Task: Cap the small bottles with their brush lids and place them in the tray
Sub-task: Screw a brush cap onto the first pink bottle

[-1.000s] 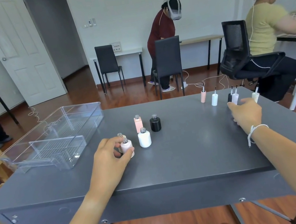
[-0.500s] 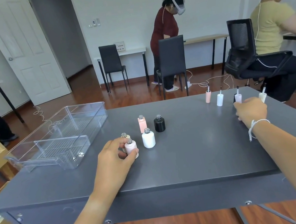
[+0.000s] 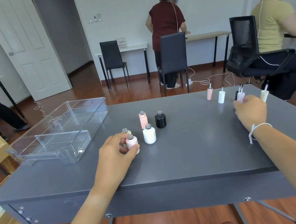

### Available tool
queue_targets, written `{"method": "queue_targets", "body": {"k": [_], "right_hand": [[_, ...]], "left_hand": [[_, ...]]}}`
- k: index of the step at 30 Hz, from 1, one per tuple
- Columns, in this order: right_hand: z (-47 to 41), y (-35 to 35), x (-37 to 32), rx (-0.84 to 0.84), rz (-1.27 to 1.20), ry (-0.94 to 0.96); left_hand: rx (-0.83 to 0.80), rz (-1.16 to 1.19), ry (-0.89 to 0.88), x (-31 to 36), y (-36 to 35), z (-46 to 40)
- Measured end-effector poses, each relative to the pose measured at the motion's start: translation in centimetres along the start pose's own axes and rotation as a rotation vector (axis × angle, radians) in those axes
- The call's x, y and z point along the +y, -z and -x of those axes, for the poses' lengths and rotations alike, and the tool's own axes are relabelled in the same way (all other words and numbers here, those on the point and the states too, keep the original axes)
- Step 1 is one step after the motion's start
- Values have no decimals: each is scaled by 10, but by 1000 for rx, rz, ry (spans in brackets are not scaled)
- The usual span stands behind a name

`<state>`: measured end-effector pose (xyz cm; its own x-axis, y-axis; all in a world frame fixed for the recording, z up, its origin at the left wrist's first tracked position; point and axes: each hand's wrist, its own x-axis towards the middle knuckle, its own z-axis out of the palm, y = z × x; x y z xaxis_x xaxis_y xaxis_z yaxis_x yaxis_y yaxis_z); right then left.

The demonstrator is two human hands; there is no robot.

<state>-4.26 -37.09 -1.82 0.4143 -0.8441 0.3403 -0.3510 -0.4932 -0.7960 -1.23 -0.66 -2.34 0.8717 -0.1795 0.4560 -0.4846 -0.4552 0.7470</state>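
Pale pink bottle, upright, is sitting pinched in my left hand. My right hand is closing on its matching lid, well apart rightward.

Dark grey table, filling the middle of the frame, front edge toward the bottom. At its left, toward the upper left of the tabletop: clear plastic tray, partly overhanging the left edge, a smaller clear insert inside. Near centre, a cluster of uncapped bottles standing upright: pink square bottle, black round bottle, white round bottle, pale pink round bottle and, just behind it, a cream bottle, mostly hidden. Toward the upper right, a row of brush lids standing brush-up: pink lid, white lid, pale pink lid with a black one just behind, cream lid.
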Motion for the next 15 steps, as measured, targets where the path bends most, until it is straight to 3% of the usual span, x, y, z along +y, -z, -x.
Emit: {"method": "queue_targets", "body": {"k": [15], "right_hand": [[37,3,-13,-174,-146,61]], "left_hand": [[78,189,-119,28,-7,5]]}}
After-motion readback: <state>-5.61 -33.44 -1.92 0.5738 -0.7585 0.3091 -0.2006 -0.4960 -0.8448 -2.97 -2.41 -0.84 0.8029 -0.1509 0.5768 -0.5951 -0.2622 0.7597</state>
